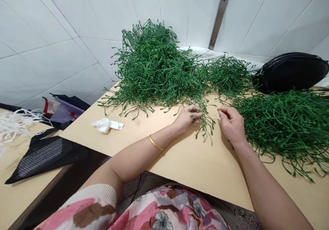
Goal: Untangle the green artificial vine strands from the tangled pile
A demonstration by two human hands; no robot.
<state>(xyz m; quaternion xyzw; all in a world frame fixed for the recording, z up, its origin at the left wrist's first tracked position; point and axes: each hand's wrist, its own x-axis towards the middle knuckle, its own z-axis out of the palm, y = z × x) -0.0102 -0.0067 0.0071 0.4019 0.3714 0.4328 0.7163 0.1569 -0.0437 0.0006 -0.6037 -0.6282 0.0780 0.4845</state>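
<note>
My left hand, with a gold bangle on its wrist, is closed on a small bunch of thin green strands with little knobbed ends. They hang from its fingertips over the tabletop. To the right, apart from that bunch, my right hand has thumb and forefinger pinched together; whatever they hold, if anything, is too small to make out. A tall heap of the same green strands rises behind my left hand. Beside my right forearm spreads another wide pile of green strands.
A smaller green clump lies at the back near a black bag. Crumpled white tissue rests on the left of the wooden table. Beyond a gap, a second table carries white strands and a black mesh pouch. A tiled wall stands behind.
</note>
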